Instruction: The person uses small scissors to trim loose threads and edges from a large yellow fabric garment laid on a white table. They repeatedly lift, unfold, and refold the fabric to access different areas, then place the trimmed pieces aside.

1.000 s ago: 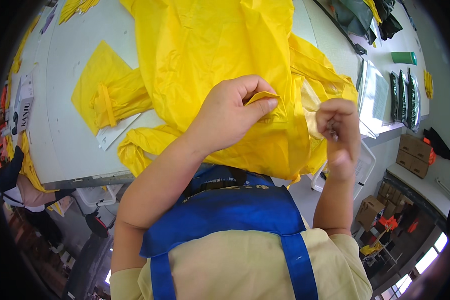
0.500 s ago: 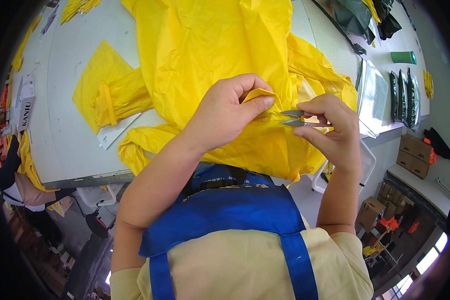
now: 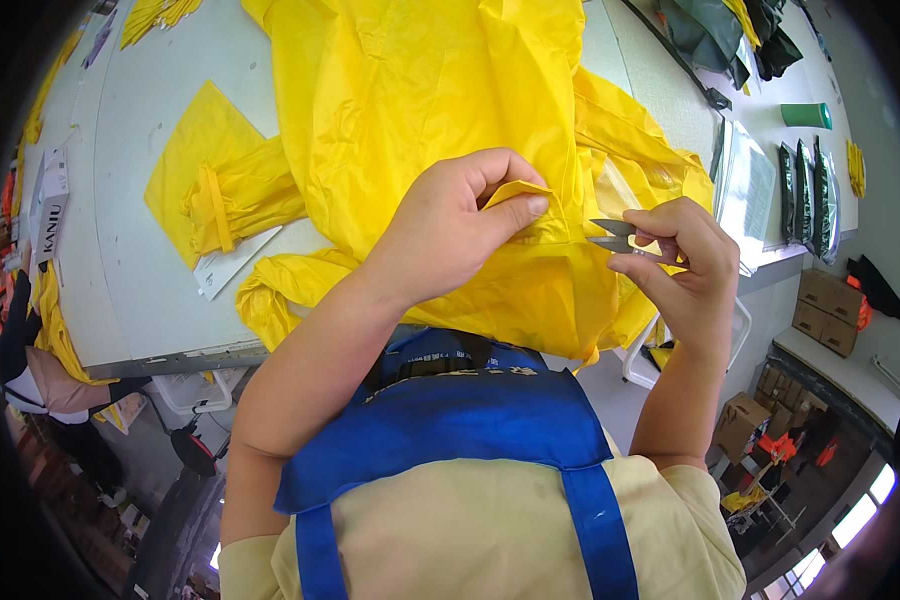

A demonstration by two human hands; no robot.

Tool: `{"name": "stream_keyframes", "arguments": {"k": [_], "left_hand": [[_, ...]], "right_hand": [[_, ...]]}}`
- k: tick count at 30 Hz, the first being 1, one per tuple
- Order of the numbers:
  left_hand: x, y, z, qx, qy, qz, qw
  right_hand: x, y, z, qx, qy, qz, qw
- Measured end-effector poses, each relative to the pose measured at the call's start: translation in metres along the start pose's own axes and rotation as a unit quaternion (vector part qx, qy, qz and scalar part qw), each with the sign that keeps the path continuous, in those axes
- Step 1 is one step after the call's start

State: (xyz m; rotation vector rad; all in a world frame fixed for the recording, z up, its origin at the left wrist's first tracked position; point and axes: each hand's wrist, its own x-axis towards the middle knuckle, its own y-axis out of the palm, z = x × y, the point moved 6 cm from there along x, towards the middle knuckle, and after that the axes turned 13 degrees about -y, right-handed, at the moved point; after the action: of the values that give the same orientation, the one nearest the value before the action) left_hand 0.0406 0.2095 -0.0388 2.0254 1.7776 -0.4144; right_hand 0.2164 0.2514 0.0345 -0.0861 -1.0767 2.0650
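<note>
1. Yellow raincoat (image 3: pixel 410 110): one, spread on the white worktop (image 3: pixel 140 200); my left hand (image 3: pixel 450 230) fingers pinch a fold.
2. One pair of thread snips (image 3: pixel 610 235), blades apart, pinched in my right hand (image 3: pixel 685 265) fingers.
3. One folded yellow packet (image 3: pixel 215 190) lies beside it.

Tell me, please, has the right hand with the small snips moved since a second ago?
Yes. The right hand brought the snips leftward to the fold pinched by the left hand, then eased slightly back toward the table edge.
</note>
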Motion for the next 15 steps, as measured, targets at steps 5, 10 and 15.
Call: {"name": "stream_keyframes", "arguments": {"k": [5,10,15], "left_hand": [[-0.013,0.004,-0.01,0.005,0.107,0.016,0.994],[-0.022,0.003,-0.006,0.031,0.173,0.003,0.984],[-0.026,0.003,-0.004,0.015,0.219,0.002,0.976]], "right_hand": [[-0.006,0.008,-0.004,0.054,0.052,0.005,0.997],[-0.015,0.01,-0.011,0.082,0.099,-0.015,0.992],[-0.017,0.015,-0.013,0.119,0.118,-0.012,0.986]]}}
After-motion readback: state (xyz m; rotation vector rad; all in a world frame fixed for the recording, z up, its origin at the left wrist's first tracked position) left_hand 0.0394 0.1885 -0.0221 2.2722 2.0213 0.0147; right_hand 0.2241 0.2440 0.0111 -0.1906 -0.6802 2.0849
